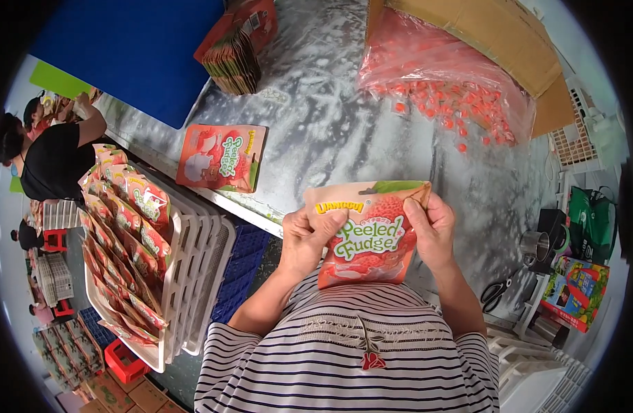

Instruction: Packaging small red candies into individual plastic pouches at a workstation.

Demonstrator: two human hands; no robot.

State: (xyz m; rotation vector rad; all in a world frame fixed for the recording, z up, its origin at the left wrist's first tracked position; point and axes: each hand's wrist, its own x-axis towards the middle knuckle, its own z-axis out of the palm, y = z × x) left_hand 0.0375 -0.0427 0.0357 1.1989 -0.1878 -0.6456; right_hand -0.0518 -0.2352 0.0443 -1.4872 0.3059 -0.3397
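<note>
A pink and red candy pouch with a green corner is held upright in front of my striped shirt. My left hand pinches its upper left side, thumb on the printed front. At the upper right corner my right hand grips it the same way, thumb in front and fingers behind. Both hands are closed on the pouch; its back is hidden. Ahead and to the left, another pouch of the same kind lies flat near the table edge.
Red wrapped candies spill from a plastic-lined cardboard box at the far right. A stack of pouches stands far left beside a blue board. Filled pouches crowd stacked white trays. Scissors lie right. Co-workers sit left.
</note>
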